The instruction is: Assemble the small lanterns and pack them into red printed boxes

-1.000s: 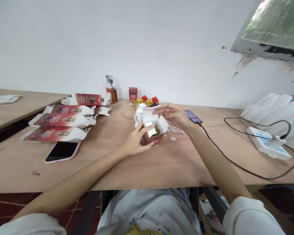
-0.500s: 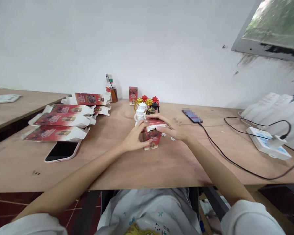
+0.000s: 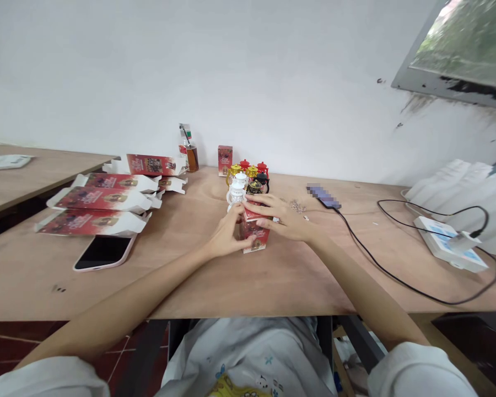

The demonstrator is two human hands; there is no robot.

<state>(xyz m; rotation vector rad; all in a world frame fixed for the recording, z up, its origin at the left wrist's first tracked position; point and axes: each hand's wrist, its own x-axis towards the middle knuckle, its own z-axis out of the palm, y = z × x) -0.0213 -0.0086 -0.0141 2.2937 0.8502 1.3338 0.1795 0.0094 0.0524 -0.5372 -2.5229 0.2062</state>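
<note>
The small red cardboard box (image 3: 254,234) is standing upright mid-surface, on smooth pale plywood (image 3: 273,275). The left hand (image 3: 227,234) is wrapping its grip around the box's left side, while the right hand (image 3: 283,218) is pressing flat fingers on the lid. Glossy little lantern figures (image 3: 248,179) are clustering just behind; flattened red cartons (image 3: 99,204) are lying well left.

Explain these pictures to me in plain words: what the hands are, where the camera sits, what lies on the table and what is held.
There is no machine here: a person works bare-handed, and a camera on their head looks forward and down. The left hand grips the side of a small red box standing on the wooden table. The right hand lies flat on the box's top. Behind it stand little lantern figures. To the left lie flat red cartons and a phone. To the right, a black cable runs to another phone.
</note>
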